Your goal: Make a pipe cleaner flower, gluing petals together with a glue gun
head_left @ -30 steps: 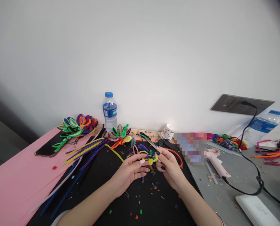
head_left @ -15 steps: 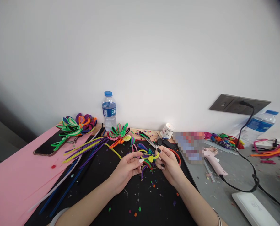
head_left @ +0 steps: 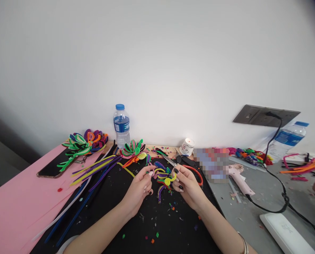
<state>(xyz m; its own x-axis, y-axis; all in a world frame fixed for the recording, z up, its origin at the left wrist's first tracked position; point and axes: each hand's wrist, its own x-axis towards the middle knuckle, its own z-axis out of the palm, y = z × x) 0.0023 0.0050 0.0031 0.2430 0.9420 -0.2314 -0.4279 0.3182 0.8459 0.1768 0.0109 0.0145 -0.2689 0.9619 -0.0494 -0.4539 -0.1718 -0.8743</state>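
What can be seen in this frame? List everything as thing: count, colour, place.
coiled stem: 1, yellow, centre
stem pieces: several, mixed colours, centre
scissors: 1, silver blades, centre
stem flowers: at least 2, multicoloured, left
straight stems: several, yellow, purple, blue, white, left
red stem: 1, red, right of centre
phone: 1, dark, left
bottles: 2, clear, blue caps, back left and right
cup: 1, white, back
pixelated patch: 1, blue-red, right
glue gun: 1, pink, right
wall plate: 1, grey, right
flat case: 1, white, lower right
mat: 1, black, centre
left hand: 1, centre, hold unclear
right hand: 1, right of centre, pinching coiled stem
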